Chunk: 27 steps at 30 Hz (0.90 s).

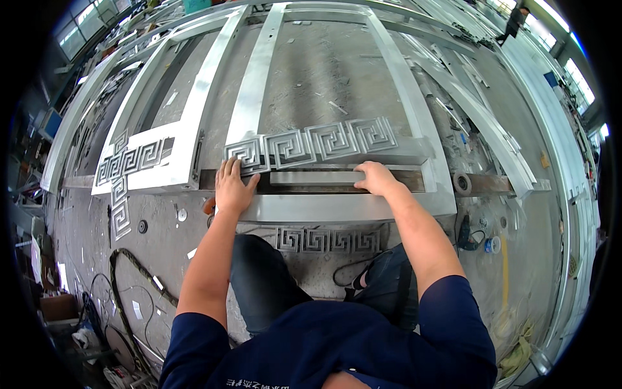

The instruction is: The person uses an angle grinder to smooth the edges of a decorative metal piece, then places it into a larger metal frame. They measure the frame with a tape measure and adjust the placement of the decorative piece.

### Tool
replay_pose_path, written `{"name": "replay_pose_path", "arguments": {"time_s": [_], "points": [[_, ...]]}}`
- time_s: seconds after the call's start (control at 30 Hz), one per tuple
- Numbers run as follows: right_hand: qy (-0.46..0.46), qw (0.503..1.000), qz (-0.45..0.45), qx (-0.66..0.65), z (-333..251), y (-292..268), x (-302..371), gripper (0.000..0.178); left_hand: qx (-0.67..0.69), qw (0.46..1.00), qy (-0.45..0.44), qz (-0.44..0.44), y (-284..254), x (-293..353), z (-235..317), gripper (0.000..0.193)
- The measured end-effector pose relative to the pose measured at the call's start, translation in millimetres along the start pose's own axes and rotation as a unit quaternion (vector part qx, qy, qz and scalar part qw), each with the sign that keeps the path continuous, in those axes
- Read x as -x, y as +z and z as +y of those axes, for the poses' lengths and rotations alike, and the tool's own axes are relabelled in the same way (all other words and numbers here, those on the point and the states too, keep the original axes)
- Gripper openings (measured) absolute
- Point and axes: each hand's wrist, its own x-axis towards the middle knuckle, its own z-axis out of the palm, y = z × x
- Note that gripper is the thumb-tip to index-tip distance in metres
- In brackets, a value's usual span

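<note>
Across a large silver metal frame lies a fretwork panel of square spiral motifs, slightly askew. My left hand rests at the panel's left end, fingers stretched out and thumb apart, with nothing gripped. Below the panel, a short flat metal bar sits in the slot between two frame rails. Its right end is pinched between the thumb and fingers of my right hand. Part of that grip is hidden by the hand itself.
Another fretwork piece overhangs a frame on the left, and one more panel is low between my legs. A tape roll and a power drill are at right. A cable crosses the floor. Someone stands far right.
</note>
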Motion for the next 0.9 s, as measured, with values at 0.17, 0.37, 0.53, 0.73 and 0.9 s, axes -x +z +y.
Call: {"name": "replay_pose_path", "arguments": {"time_s": [0.17,0.37,0.53,0.73,0.9], "points": [[-0.039,0.992,-0.030,-0.120,18,2,0,0.052,0.010,1.000,-0.009,0.002,0,-2,3,0.069],[-0.015,0.994,-0.107,-0.011,-12,-22,6,0.059,-0.002,1.000,-0.012,0.007,-1,-1,0,0.069],[-0.088,0.993,-0.028,0.072,15,-11,0,0.053,-0.011,1.000,-0.010,0.005,1,-2,2,0.069],[-0.070,0.997,-0.005,0.028,21,-7,2,0.050,-0.022,1.000,-0.018,-0.001,0,-2,3,0.068],[-0.046,0.998,0.005,-0.039,9,-21,12,0.044,-0.014,1.000,-0.019,0.001,0,-3,3,0.068]]}}
